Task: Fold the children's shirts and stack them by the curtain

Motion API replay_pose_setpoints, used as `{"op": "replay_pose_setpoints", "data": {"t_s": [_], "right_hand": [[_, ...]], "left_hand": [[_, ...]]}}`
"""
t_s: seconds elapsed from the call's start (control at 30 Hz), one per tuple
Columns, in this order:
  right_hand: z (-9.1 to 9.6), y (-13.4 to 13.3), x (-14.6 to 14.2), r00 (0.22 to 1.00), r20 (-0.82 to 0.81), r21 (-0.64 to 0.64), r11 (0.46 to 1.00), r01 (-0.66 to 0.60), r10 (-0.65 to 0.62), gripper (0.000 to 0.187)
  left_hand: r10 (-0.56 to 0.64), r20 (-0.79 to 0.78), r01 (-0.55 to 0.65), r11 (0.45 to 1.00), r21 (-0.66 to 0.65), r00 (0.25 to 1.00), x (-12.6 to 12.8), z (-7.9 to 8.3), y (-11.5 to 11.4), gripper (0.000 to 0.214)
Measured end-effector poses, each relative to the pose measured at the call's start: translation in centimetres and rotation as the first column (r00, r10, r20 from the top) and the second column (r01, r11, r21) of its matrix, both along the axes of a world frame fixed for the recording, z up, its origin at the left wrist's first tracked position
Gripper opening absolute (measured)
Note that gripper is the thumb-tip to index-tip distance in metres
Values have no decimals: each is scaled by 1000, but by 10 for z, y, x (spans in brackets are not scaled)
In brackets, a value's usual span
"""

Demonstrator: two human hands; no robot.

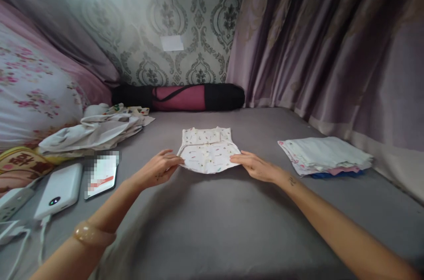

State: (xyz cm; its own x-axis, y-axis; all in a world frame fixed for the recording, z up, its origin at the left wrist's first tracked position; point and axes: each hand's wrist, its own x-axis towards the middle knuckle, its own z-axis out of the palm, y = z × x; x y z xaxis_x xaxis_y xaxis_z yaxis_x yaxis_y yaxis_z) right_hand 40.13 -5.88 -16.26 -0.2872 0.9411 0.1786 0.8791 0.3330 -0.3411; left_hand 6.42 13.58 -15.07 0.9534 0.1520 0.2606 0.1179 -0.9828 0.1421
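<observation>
A small white printed garment (208,156) lies partly folded on the grey bed sheet (212,218), in the middle of the head view. Its far part is doubled into a straight band, while the near edge is curved and appears slightly raised. My left hand (162,166) pinches the garment's left side between thumb and fingers. On the opposite side, my right hand (256,166) grips the right edge in the same way. Both forearms reach in from the bottom corners, and a beige bangle (94,234) circles the left one.
To the right is a stack of folded clothes (326,154). Loose clothes (96,132) lie at the left, near a phone (102,176), a white power bank (59,191) with a cable, and a power strip (15,202). A black-and-maroon roll bag (179,97) rests along the wall.
</observation>
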Motion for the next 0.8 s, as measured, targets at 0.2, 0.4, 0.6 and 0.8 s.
{"op": "replay_pose_setpoints", "data": {"t_s": [0.2,0.4,0.6,0.8], "right_hand": [[21,-45,-16,1000,-7,-28,1000,-15,15,52],[23,-85,-33,993,-121,-172,985,-24,3,51],[34,-50,-18,919,-292,-338,928,159,-264,29],[30,28,15,753,-569,-263,940,215,-331,27]], "left_hand": [[-15,-25,12,995,-95,1000,-19,16,-42,33],[47,-78,-71,939,-337,996,-36,11,-82,33],[359,-14,-259,645,-719,933,-18,-3,-54,28],[503,82,-202,485,-851,861,31,1,5,38]]}}
